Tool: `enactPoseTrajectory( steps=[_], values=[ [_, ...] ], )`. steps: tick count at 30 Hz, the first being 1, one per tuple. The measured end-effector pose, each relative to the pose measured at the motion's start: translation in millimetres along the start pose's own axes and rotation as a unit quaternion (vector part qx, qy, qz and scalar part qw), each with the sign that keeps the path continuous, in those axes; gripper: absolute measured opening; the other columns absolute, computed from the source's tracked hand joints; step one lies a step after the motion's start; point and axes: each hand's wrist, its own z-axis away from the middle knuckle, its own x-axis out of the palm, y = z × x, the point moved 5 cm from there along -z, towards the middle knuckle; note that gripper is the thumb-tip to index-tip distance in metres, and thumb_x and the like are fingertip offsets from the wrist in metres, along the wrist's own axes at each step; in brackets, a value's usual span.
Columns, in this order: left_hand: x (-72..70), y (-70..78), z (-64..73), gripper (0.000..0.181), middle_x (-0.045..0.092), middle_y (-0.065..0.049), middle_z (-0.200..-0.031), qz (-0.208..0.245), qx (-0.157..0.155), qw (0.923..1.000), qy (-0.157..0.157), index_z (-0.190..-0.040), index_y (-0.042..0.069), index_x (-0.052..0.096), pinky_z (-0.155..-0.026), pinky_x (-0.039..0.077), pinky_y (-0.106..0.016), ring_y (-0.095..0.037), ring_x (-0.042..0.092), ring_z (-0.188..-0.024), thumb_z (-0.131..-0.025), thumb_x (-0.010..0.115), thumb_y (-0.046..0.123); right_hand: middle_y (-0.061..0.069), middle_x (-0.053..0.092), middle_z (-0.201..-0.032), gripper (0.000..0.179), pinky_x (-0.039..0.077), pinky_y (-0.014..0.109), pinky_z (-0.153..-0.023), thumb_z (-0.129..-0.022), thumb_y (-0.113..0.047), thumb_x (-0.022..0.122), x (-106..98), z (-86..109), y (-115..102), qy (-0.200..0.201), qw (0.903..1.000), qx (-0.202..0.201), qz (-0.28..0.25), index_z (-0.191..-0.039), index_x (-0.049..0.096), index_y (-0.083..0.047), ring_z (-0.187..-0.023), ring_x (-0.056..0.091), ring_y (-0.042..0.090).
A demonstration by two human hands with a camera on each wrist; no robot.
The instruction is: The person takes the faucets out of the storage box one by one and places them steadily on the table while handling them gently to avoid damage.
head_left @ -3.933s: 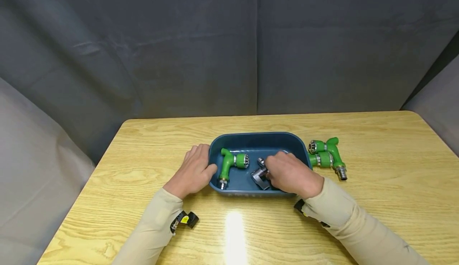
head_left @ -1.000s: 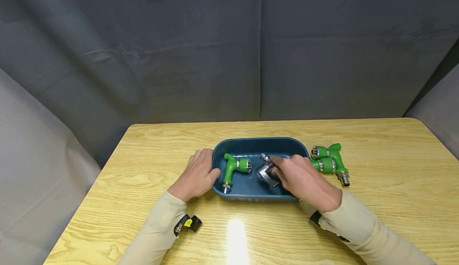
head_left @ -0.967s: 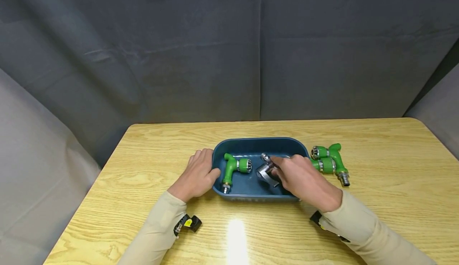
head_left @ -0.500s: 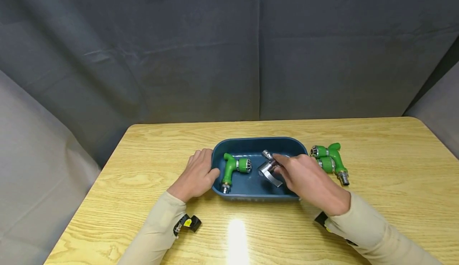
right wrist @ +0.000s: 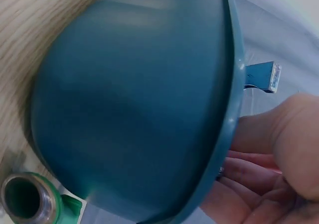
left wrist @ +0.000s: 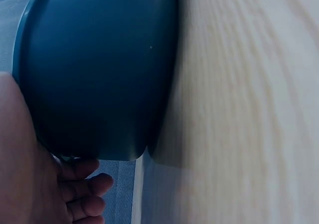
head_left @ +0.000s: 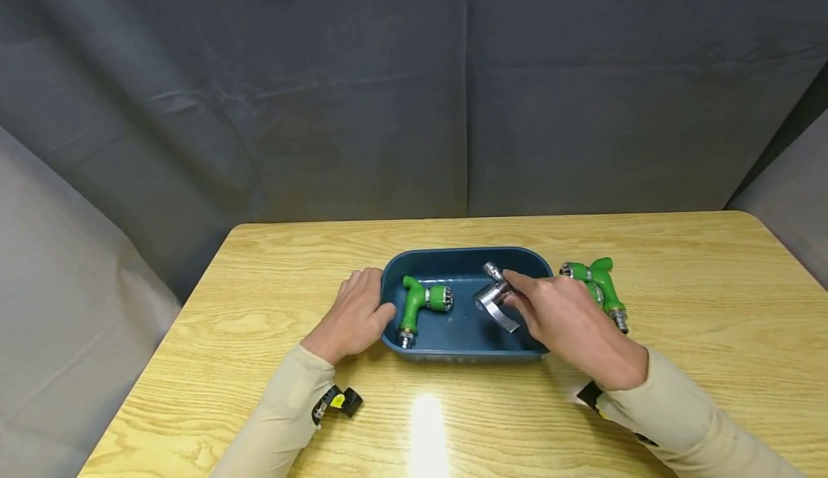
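A chrome lever tap is pinched in my right hand, its handle pointing toward the basin's near right side. It is raised over the right part of a dark blue plastic basin. In the right wrist view, the basin's outer wall covers most of the tap, leaving the lever's tip showing past the rim. My left hand grips the basin's left end, thumb at the rim; its curled fingers show in the left wrist view. Inside the basin, at left, lies a green tap with a metal-ringed knob.
Right of the basin, on the wooden table, lie two green taps close together, partly hidden by my right hand. A grey curtain hangs behind the table's far edge.
My right hand has lifted the chrome tap from the basin's floor and carried it up and to the right. My left hand stays on the basin's left end.
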Motion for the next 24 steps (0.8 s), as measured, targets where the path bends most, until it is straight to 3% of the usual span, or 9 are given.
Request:
enactPoseTrajectory(
  steps=[17,24],
  values=[
    [-2.8,-2.9,2.0,0.033,0.050,-0.006,-0.105,-0.006,0.001,1.0000,0.003,-0.123,0.003,0.052,-0.087,0.030,-0.036,-0.023,0.038,-0.097,-0.096,0.048,0.021,0.007,0.071,-0.070,0.036,0.035,0.020,-0.047,-0.093,-0.014,0.075,-13.4,6.4,8.5,0.045,0.9987,0.009,0.022,-0.124,0.071,0.004,-0.050,0.044,0.004],
    [-3.6,-4.0,3.4,0.033,0.050,-0.006,-0.103,-0.016,0.000,0.9999,0.005,-0.122,0.003,0.053,-0.086,0.031,-0.036,-0.023,0.038,-0.095,-0.095,0.048,0.022,0.001,0.060,-0.062,0.036,0.032,0.021,-0.046,-0.092,-0.013,0.075,-20.0,10.6,13.5,0.058,0.9979,0.014,0.024,-0.123,0.072,0.005,-0.050,0.041,0.005]
  ],
)
